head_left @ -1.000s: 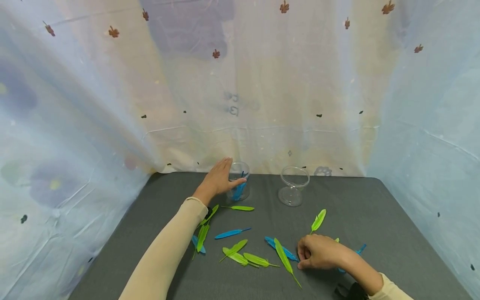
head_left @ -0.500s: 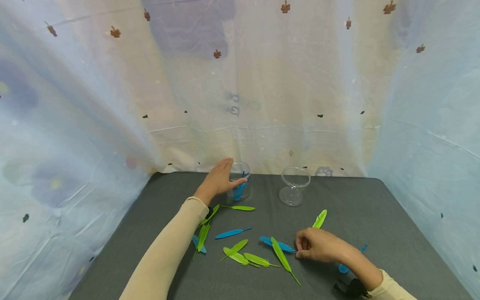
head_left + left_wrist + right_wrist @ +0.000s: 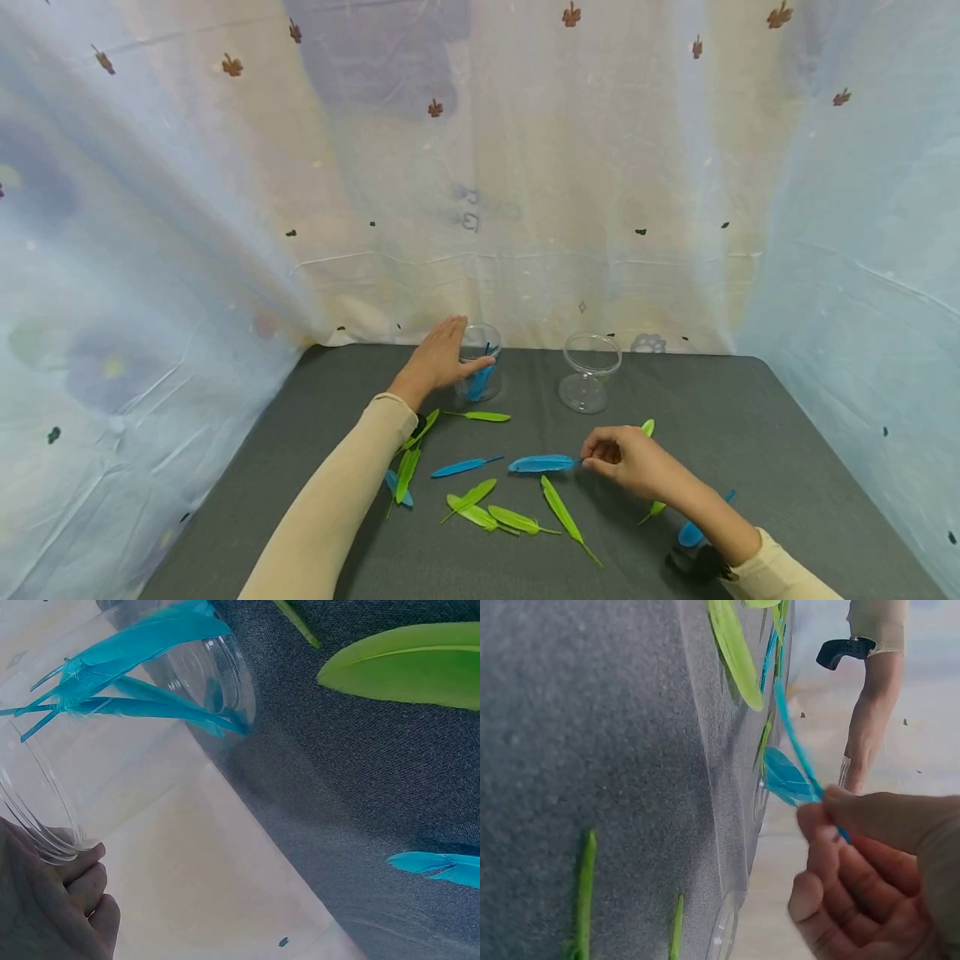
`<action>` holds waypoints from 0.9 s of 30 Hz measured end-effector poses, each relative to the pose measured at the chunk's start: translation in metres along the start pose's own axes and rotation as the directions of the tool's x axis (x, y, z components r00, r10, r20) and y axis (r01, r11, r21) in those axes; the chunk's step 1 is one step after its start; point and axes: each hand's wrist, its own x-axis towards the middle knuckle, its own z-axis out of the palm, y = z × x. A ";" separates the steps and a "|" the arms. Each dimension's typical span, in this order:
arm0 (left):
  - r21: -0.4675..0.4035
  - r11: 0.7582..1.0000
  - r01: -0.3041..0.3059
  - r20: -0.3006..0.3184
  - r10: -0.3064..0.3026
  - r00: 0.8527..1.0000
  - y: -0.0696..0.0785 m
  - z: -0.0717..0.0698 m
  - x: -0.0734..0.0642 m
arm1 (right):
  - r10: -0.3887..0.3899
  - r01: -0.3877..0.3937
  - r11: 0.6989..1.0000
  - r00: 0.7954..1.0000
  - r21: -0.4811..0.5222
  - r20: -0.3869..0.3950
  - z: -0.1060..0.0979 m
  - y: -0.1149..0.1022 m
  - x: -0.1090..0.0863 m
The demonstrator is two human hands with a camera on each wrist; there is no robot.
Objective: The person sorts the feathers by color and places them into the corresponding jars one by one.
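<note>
My left hand (image 3: pixel 437 360) holds a clear plastic cup (image 3: pixel 142 772) at the back of the table, thumb across its near side and fingers at its rim. Several blue feathers (image 3: pixel 150 645) stand inside that cup, quills towards the mouth. My right hand (image 3: pixel 637 462) pinches a blue feather (image 3: pixel 542 464) by its quill between thumb and fingertips, with the vane pointing left above the table. In the right wrist view this feather (image 3: pixel 799 742) shows nearly edge-on. Below it in the head view lies a green feather (image 3: pixel 561 508).
A second clear cup (image 3: pixel 592 367) stands to the right of the held one. Green feathers (image 3: pixel 472 508) and another blue feather (image 3: pixel 461 467) lie scattered on the grey table (image 3: pixel 720 425). One more blue feather (image 3: pixel 692 533) is partly behind my right wrist. A patterned curtain (image 3: pixel 525 167) hangs behind.
My right hand has moved up and slightly left, lifting the blue feather from under the green one, which stays on the table. My left hand has kept still on the cup.
</note>
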 end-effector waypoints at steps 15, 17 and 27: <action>0.023 1.000 0.008 0.022 -0.008 1.000 0.001 -0.001 0.001 | -0.076 0.076 0.997 0.961 -0.010 -0.266 -0.006 0.007 0.011; 0.025 1.000 0.008 0.023 -0.009 1.000 0.001 -0.001 0.001 | -0.067 0.074 0.997 0.955 0.013 -0.288 -0.008 0.007 0.012; 0.016 1.000 0.011 0.011 -0.011 1.000 0.000 0.000 0.001 | -0.011 0.037 0.997 0.931 0.064 -0.366 -0.026 0.011 0.019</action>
